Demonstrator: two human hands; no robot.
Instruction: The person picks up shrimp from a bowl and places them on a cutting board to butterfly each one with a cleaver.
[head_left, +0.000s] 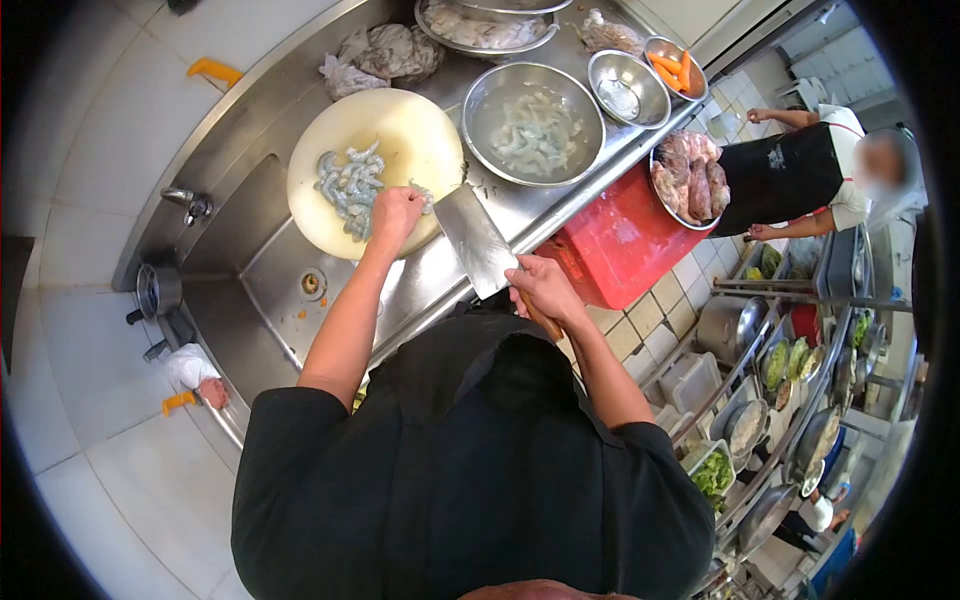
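Observation:
My right hand (548, 287) grips a cleaver (476, 240) by its wooden handle. The broad blade points up and left, its far end by the edge of a round, thick cutting board (330, 115). Over the board, my left hand (398, 215) is closed, with a peeled raw shrimp (424, 196) at its fingertips. A pile of grey peeled shrimp (350, 180) lies on the board just left of that hand. Right of the board stands a steel bowl (470, 130) of shrimp in cloudy liquid.
The board rests over a steel sink (225, 215) with a tap (187, 203). Smaller bowls, one with carrots (668, 70), stand on the counter. A bowl of raw meat (690, 178) sits by a red crate (625, 240). A person in a black apron (775, 175) stands beyond; shelves (790, 290) hold food.

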